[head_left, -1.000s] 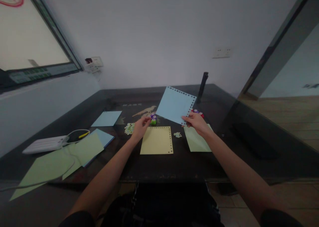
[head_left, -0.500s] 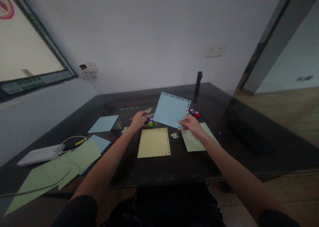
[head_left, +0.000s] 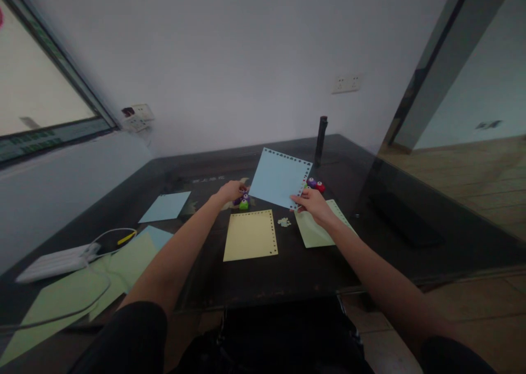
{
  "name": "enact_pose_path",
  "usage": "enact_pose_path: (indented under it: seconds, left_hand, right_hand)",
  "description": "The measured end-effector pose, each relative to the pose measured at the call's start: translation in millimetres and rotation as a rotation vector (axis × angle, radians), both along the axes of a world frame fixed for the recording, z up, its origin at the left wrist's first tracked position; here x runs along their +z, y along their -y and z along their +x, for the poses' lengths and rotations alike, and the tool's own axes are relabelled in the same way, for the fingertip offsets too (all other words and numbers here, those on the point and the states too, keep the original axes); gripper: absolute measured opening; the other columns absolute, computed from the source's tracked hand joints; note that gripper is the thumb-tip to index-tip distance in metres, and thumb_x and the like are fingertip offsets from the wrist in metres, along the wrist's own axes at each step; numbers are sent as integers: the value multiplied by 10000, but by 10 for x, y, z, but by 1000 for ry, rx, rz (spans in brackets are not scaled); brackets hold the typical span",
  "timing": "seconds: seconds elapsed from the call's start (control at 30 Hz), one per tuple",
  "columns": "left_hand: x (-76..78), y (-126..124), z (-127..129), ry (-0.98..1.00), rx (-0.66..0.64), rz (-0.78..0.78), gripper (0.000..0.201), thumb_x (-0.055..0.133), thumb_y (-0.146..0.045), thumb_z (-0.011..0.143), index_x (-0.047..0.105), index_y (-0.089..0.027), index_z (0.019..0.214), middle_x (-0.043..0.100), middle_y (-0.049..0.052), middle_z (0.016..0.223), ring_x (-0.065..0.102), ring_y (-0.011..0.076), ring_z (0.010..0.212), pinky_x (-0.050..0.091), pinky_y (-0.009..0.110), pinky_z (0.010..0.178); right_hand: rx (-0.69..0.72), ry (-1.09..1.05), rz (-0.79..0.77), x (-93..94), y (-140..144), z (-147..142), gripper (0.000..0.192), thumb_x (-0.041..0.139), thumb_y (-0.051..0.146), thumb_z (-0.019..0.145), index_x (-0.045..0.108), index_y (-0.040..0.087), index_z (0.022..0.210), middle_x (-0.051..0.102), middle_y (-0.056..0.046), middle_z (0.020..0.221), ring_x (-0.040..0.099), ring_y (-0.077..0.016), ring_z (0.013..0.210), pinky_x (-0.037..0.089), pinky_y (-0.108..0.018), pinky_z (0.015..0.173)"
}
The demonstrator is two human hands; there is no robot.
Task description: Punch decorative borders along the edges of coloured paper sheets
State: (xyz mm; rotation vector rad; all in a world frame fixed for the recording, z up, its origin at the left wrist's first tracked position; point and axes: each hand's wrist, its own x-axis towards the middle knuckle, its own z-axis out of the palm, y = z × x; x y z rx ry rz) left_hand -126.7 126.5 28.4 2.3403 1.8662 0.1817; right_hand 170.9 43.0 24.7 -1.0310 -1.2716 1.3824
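Note:
My right hand (head_left: 312,204) pinches the lower right corner of a light blue sheet (head_left: 279,177), held tilted above the table. Punched shapes line the sheet's top and right edges. At its left, my left hand (head_left: 230,192) has its fingers curled over a small purple paper punch (head_left: 241,190); its grip is partly blurred. Beside those fingers sits a green paper punch (head_left: 244,205). A yellow sheet (head_left: 250,234) with punched edges lies in front, and a pale green sheet (head_left: 316,230) lies partly under my right forearm. Between them is a small heap of paper cutouts (head_left: 284,222).
More punches, including a red one (head_left: 320,187), stand behind my right hand. A black upright object (head_left: 321,141) is at the back. To the left lie a blue sheet (head_left: 165,206), green sheets (head_left: 69,289), a white power strip (head_left: 57,262) with cables, and a yellow cutter (head_left: 126,237).
My left hand has moved slightly right and forward onto the purple punch. The blue sheet stays raised in my right hand at much the same tilt. The whole view has shifted slightly.

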Motion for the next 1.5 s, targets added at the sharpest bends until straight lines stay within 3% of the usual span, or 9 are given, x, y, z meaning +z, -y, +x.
enact_pose_path:
  seconds: [0.23,0.4,0.47,0.57,0.7,0.87,1.13,1.3,1.5]
  left_hand:
    - [7,-24,46,-57,85,-25,219,660,-182,658,710,-189,872,708,99,894,638,226,840,445,263,730]
    - [49,62,103,-40,193,89,218,619,-320,768,661,-188,937,679,139,982,629,268,925,445,307,747]
    - [85,144,160,43,235,193,268,547,-360,834,612,-182,1023,664,151,1010,625,263,932,446,317,746]
    - [128,352,346,463,245,305,225,544,-317,846,579,-174,1017,674,101,913,642,199,806,454,277,692]
    - [97,773,765,1149,135,42,316,672,-340,744,575,-145,973,655,67,866,642,150,660,460,239,579]
    - [-37,1197,1211,1592,62,-252,379,753,-329,674,631,-137,978,646,38,814,608,89,620,449,192,571]
    - [-208,1285,1279,1802,157,-540,205,668,-207,774,672,-127,963,660,54,812,621,97,661,505,209,646]
    - [-192,1286,1248,1904,137,-563,112,607,-161,811,665,-131,902,672,69,888,652,132,735,525,263,749]
    - [-172,1313,1262,1832,62,-522,212,676,-202,774,637,-121,966,676,83,902,662,143,787,510,286,813]
  right_hand:
    - [-13,-42,26,-12,5,-8,163,734,163,612,677,135,762,696,-41,666,617,-130,512,467,-191,387]
    - [-33,-74,34,-19,0,-12,230,770,221,571,676,138,763,700,-46,672,621,-139,510,476,-200,382]
    - [-68,-126,50,-16,-3,-15,272,782,249,559,668,141,782,702,-43,683,624,-140,499,487,-207,388]
    - [-124,-216,80,0,0,-27,336,800,296,538,650,148,799,704,-38,695,629,-146,488,501,-218,397]
    - [-151,-277,91,32,33,-60,374,811,331,514,634,151,790,700,-32,686,637,-153,503,515,-225,416]
    - [-159,-292,83,23,69,-102,394,818,298,492,637,155,812,706,-31,725,638,-146,543,531,-232,451]
    - [-167,-277,50,-48,82,-151,389,829,300,470,653,149,782,700,-36,725,616,-134,540,527,-232,449]
    - [-172,-273,67,-92,82,-164,422,828,320,467,660,146,812,692,-25,729,612,-134,565,525,-236,460]
    - [-172,-225,106,-93,92,-160,399,803,352,501,657,144,809,688,-25,724,600,-136,580,530,-251,489]
